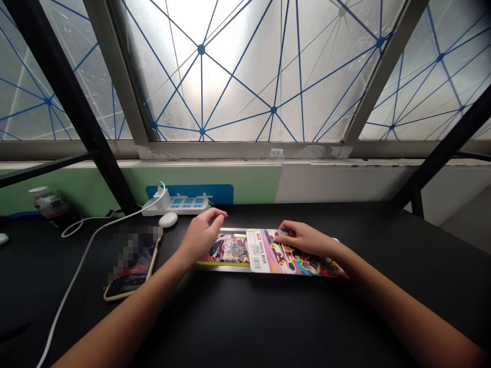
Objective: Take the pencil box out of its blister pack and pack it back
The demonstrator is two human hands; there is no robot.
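A long, flat pencil box package lies crosswise on the black table. Its right part is covered by a colourful printed card with the words "PENCIL BOX" and a barcode. The left part shows bright cartoon patterns, a yellow-green strip and shiny silver edges. My right hand rests over the card, thumb on top and fingers at the far edge, gripping it. At the package's left end hovers my left hand, its fingers loosely bent, thumb and index finger slightly apart, with nothing visible between them.
Left of the package lies a phone in a pale-edged case, partly blurred out. Behind it are a round white object and a white power strip with a plugged-in cable. A dark bottle stands far left. Black metal bars slope at both sides.
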